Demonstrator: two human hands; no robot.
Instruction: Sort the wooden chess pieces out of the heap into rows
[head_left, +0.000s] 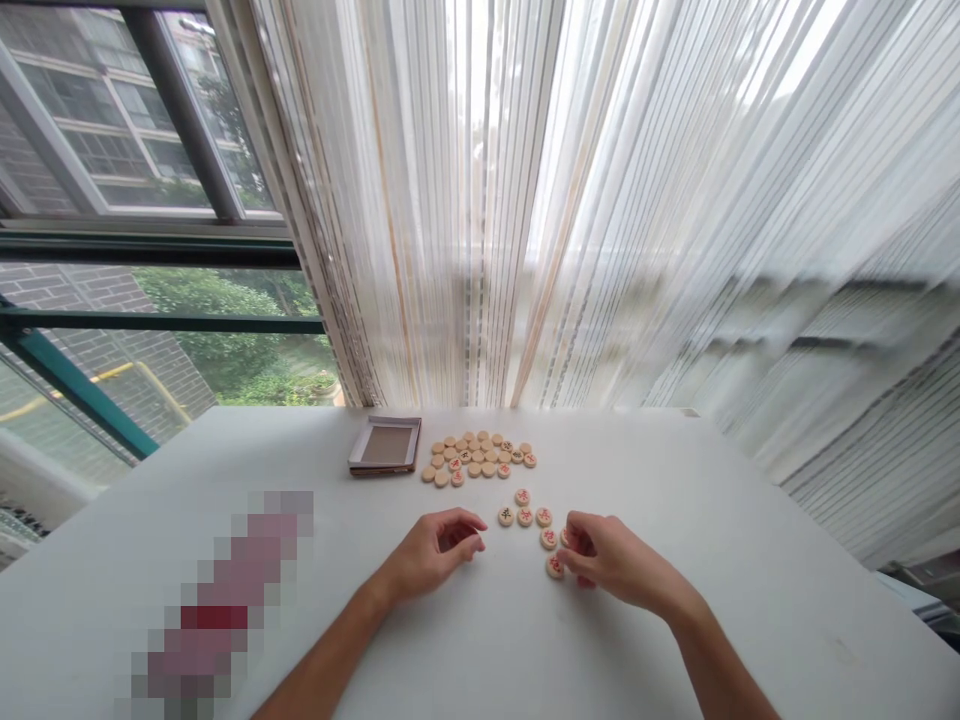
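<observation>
My left hand hovers at the table's middle with curved fingers; a gap shows between thumb and fingertips, and it holds nothing. Just right of it lie round wooden Chinese chess pieces with red characters and one black-marked piece. My right hand has its fingers curled around a Chinese chess piece, which they partly hide. Its thumb tip is at the edge of a red-marked piece. Another red-marked piece lies beside the fingers, and a red piece sits farther back.
A cluster of Chinese chess pieces, mostly blank side up, lies toward the back of the white table. Left of it stands a shallow open box. A blurred pinkish item is at the left. A string curtain hangs behind.
</observation>
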